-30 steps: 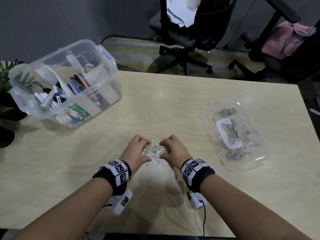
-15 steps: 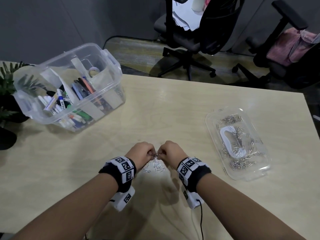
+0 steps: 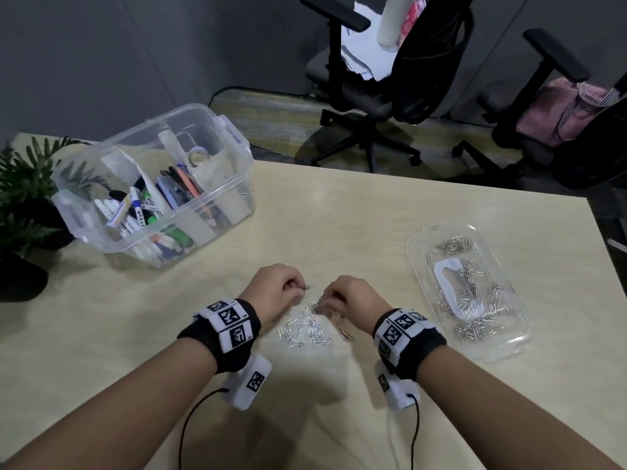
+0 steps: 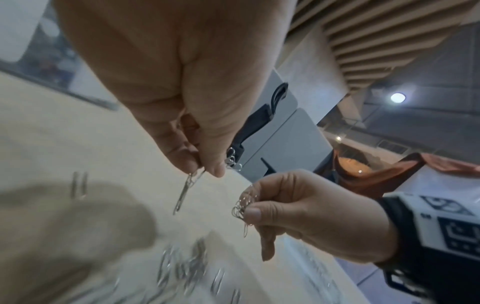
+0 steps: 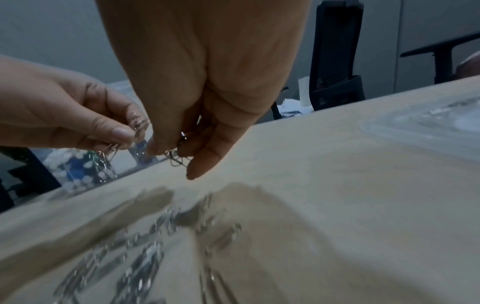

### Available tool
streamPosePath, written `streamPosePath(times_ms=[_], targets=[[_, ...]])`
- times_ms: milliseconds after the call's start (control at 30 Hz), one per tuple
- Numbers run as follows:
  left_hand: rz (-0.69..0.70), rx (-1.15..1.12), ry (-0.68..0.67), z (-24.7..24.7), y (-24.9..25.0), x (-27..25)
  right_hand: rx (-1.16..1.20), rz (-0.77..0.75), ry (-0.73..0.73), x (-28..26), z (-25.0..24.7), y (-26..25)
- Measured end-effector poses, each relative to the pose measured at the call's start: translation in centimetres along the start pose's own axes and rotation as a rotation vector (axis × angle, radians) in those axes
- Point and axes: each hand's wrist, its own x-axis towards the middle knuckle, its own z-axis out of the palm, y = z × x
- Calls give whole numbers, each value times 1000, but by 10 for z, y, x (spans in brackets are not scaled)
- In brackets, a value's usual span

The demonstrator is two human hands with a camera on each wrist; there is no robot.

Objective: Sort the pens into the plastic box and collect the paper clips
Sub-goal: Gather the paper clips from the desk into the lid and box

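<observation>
Both hands raised just above the table, each pinching paper clips.

Left hand (image 3: 276,290) pinches a few clips at its fingertips; right hand (image 3: 353,301) pinches a small bunch. Loose paper clips (image 3: 307,329) lie on the table (image 3: 339,225) directly below and between the hands. At 3 o'clock, shallow clear tray (image 3: 519,340) holding more clips. At 10 o'clock, plastic box (image 3: 234,144) with pens (image 3: 142,205) in its compartments. Potted plant (image 3: 23,198) at 9 o'clock, beside the box.
</observation>
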Motion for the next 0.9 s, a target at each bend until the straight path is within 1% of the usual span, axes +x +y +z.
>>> streamPosePath(times_ms=[200, 367, 500, 567, 633, 700, 800, 900], targets=[[106, -121, 158, -61, 27, -12, 14, -83, 160, 8, -41, -35], [192, -231, 321, -121, 42, -12, 29, -168, 269, 33, -76, -85], [181, -230, 534, -165, 38, 9, 20, -247, 415, 77, -99, -132], [125, -222, 597, -180, 29, 23, 17, -253, 475, 104, -103, -153], [39, -181, 598, -187, 16, 35, -29, -227, 483, 130, -101, -168], [-32, -113, 566, -187, 1, 45, -106, -167, 455, 149, -93, -175], [-53, -17, 527, -184, -14, 56, -177, -65, 406, 168, -81, -172], [-72, -23, 486, -182, -20, 68, -200, -46, 390, 177, -78, -168]])
